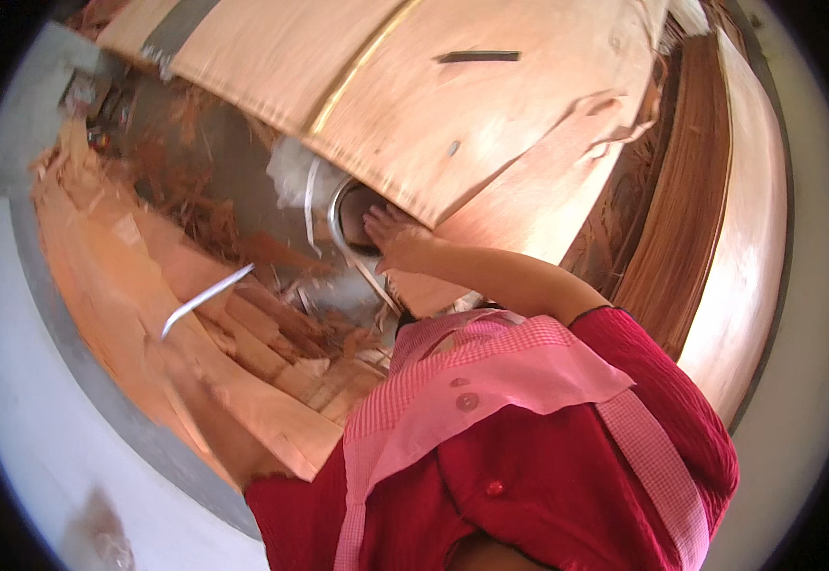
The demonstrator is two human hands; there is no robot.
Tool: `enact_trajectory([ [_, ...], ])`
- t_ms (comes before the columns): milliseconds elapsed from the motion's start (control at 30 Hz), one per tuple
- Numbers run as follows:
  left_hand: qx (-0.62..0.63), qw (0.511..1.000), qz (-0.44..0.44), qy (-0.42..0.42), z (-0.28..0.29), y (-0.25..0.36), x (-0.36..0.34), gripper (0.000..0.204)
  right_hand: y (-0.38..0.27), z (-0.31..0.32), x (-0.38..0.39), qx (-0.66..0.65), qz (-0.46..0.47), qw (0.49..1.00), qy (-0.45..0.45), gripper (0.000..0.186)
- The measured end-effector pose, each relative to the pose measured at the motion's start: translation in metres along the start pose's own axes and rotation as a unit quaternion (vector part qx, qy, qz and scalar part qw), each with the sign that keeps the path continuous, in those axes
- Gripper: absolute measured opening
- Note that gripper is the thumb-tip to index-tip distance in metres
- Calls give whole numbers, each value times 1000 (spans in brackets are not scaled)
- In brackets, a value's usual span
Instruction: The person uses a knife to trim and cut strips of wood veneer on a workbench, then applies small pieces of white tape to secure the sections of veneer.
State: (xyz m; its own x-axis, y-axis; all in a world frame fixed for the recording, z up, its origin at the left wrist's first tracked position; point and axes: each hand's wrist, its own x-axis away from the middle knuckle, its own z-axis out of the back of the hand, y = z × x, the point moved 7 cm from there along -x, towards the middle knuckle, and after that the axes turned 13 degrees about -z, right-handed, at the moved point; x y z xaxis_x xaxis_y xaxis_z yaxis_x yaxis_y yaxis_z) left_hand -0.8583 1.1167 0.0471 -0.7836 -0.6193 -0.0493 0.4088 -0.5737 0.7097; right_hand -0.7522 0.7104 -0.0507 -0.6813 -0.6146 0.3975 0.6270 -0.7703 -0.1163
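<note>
My right hand reaches across in front of me, fingers stretched out and apart, at the near corner of a broad sheet of wood veneer. Just beyond its fingertips is a round dark opening with a pale metal-like rim. My left hand is smeared by motion over long veneer strips at the left; its fingers do not show clearly. Close by it, a narrow white strip slants upward. Whether my left hand holds that strip, I cannot tell.
A dark slim piece and a yellowish line lie on the large pale sheet. Stacked brown veneer runs along the right. Torn veneer strips pile up at the left, with scraps and clear plastic on the floor.
</note>
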Motion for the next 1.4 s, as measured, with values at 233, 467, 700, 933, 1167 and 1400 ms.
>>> enact_trajectory([
  [233, 141, 951, -208, -183, -87, 212, 164, 13, -23, 139, 107, -358, 295, 853, 241, 82],
  [467, 254, 906, -224, -252, -225, 406, 297, 6, 140, 95, 244, -496, 183, 849, -22, 30],
  [700, 185, 855, -370, -312, -360, 499, 358, 18, 297, 67, 334, -595, -28, 803, 18, 21],
  [933, -308, 749, -511, -287, -465, 455, 338, 65, 400, 49, 335, -688, -132, 713, -3, 23],
  [1167, -337, 738, -549, -204, -479, 437, 319, 62, 484, 106, 293, -599, -156, 785, -3, 24],
  [1400, -360, 726, -586, -4, -498, 414, 306, 56, 507, 168, 199, -378, -84, 920, 60, 25],
])
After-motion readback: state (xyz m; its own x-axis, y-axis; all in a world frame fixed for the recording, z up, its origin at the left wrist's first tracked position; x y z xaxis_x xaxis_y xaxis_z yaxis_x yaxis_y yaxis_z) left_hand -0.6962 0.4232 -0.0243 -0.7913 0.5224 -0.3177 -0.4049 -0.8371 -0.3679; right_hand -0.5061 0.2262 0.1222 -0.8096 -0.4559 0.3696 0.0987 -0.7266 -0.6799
